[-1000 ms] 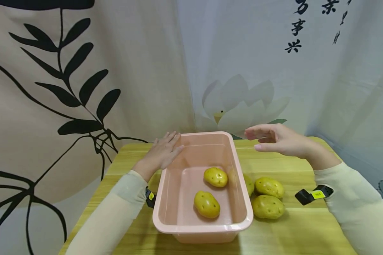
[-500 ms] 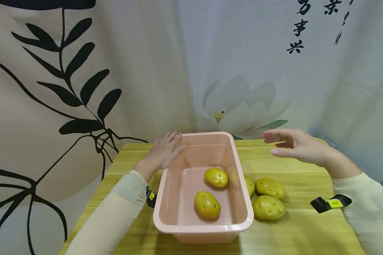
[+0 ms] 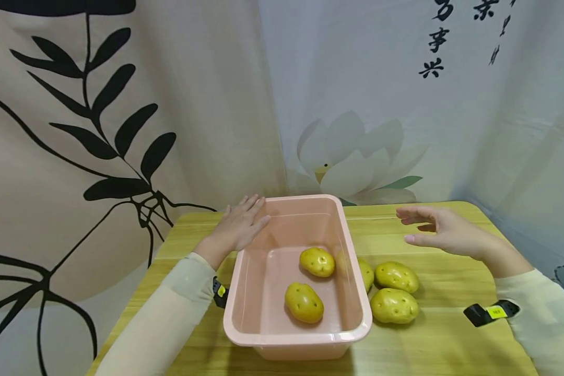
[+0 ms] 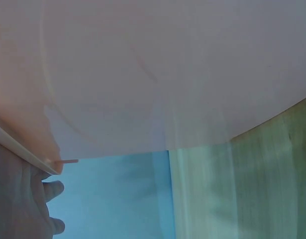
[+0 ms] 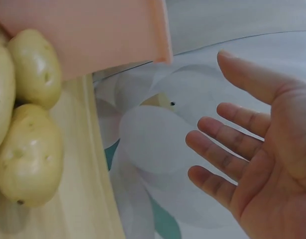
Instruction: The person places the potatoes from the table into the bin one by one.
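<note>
A pink plastic tub (image 3: 298, 337) stands on the wooden table, with two yellow potatoes inside, a far potato (image 3: 317, 262) and a near potato (image 3: 304, 303). My left hand (image 3: 237, 227) rests on the tub's left rim near its far corner, fingers straight. The left wrist view shows the tub's outer wall (image 4: 143, 74) and part of that hand (image 4: 23, 199) at its edge. Beyond the tub's right side my right hand (image 3: 444, 232) hovers with relaxed fingers and an empty palm, seen bare in the right wrist view too. Below it lie several potatoes (image 3: 395, 306) beside the tub.
Among the outside potatoes, one potato (image 3: 365, 274) is partly hidden behind the tub's right wall. The wooden table (image 3: 456, 334) reaches back to a printed curtain (image 3: 216, 104) with leaf and lotus patterns. Each forearm wears a black strap-on camera, such as the right camera (image 3: 491, 312).
My right hand has moved away from the tub to the right and come down a little. My left hand stays on the rim, and the potatoes have not moved.
</note>
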A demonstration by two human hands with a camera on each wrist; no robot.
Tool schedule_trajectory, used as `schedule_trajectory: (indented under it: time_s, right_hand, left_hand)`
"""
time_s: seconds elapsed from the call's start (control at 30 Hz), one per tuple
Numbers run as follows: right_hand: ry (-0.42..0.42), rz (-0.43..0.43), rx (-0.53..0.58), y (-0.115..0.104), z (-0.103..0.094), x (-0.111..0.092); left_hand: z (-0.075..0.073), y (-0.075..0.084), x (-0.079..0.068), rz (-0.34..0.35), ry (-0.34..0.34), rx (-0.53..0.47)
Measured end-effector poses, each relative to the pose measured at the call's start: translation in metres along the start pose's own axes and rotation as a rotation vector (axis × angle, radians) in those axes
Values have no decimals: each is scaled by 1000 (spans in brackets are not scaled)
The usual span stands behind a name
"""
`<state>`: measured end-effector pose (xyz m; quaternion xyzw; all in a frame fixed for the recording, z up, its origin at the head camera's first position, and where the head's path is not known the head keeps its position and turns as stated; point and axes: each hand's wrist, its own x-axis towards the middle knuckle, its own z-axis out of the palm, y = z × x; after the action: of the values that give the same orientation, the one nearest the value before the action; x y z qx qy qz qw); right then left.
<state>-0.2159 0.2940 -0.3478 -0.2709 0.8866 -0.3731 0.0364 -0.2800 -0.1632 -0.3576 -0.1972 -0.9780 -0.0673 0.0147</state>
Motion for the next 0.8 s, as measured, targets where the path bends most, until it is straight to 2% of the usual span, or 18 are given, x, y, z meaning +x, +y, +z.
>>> schedule_trajectory:
  time_s: [0.27, 0.8]
  right_hand:
    - [10, 23, -46, 23, 14, -9]
    - [-6, 76, 34, 62, 52, -30]
  left_hand:
    - [0, -1, -2, 1, 4, 0]
    - [1, -1, 1, 4, -5, -16]
